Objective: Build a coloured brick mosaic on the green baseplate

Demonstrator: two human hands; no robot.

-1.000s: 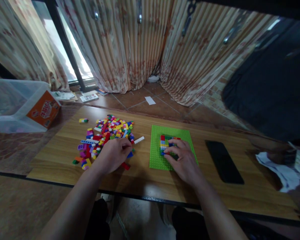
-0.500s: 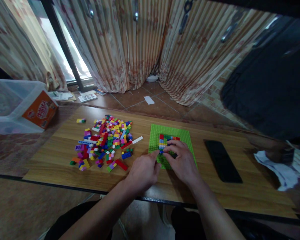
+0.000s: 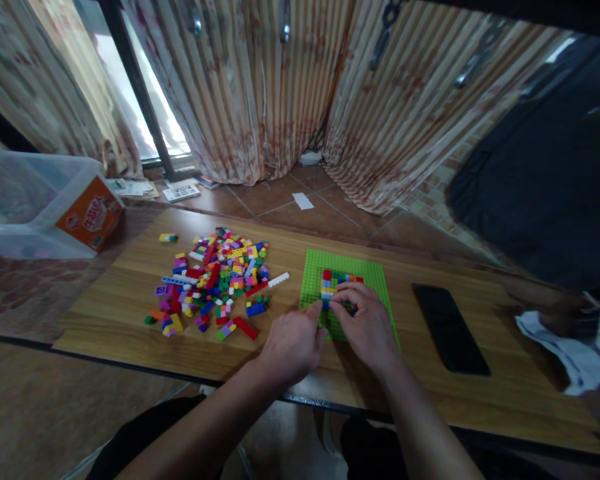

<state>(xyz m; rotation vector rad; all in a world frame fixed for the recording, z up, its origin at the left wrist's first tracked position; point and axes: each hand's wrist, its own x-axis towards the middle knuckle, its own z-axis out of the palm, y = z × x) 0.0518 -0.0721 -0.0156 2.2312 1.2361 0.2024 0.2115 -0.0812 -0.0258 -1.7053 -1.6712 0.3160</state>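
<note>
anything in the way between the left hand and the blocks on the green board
Nothing visible: the left hand has a fingertip at the near left corner of the blocks on the green board. The right hand, just beside, hides some blocks.

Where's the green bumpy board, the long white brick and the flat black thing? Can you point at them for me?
Green bumpy board (image 3: 313,279): head view, on bare studs near its left edge.
Long white brick (image 3: 279,280): head view, midway along it.
Flat black thing (image 3: 451,329): head view, middle of its top.
</note>
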